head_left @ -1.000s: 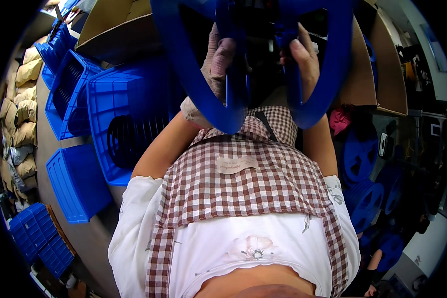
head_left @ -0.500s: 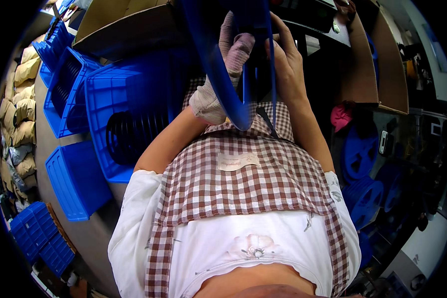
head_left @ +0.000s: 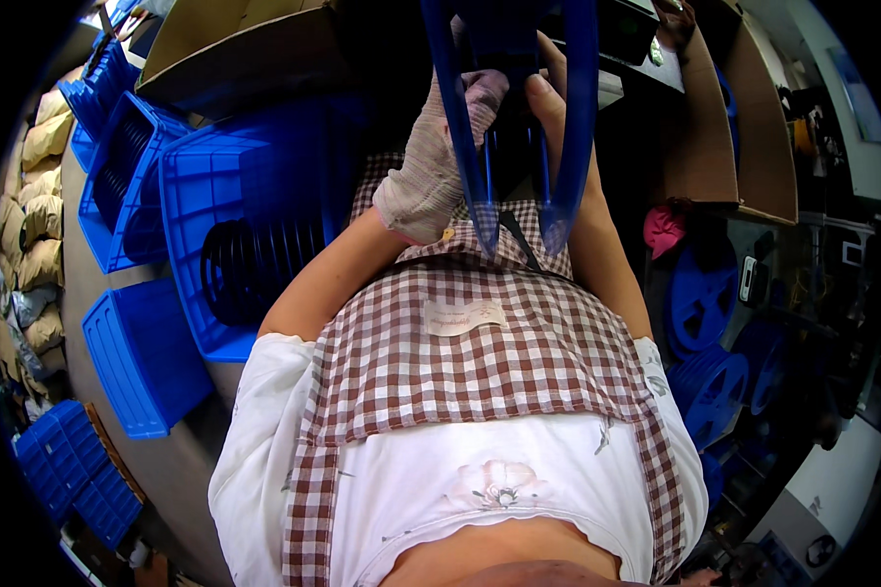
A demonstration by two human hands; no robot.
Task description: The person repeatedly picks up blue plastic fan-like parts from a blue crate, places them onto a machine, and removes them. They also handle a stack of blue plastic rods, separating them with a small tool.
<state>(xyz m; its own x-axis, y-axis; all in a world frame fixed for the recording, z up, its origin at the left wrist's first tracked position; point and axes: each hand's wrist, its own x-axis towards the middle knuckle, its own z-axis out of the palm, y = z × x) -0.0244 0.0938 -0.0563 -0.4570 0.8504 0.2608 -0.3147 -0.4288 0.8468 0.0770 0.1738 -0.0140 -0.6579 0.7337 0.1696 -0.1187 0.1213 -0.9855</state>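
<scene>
A large blue plastic reel (head_left: 579, 117) stands on edge in front of my chest, both round flanges seen nearly edge-on with a gap between them. My left hand (head_left: 431, 161), in a pale knit glove, closes on the left flange, its thumb showing in the gap. On the other side my bare right hand (head_left: 550, 103) grips the right flange, thumb up and partly behind the blue rim. Most of the right fingers are hidden. Thin bars cross near the reel's dark core, and its top runs out of the picture.
At left, a blue crate (head_left: 191, 235) holds a row of black rings (head_left: 259, 269); another blue bin (head_left: 147, 357) lies beside it. Cardboard boxes stand at the upper left (head_left: 235, 59) and upper right (head_left: 724, 127). Several blue reels (head_left: 705, 293) lean at right near a pink cloth (head_left: 665, 230).
The reel has turned and shifted right, so both flanges now show more evenly. My left fingers, raised before, are now mostly behind the left flange.
</scene>
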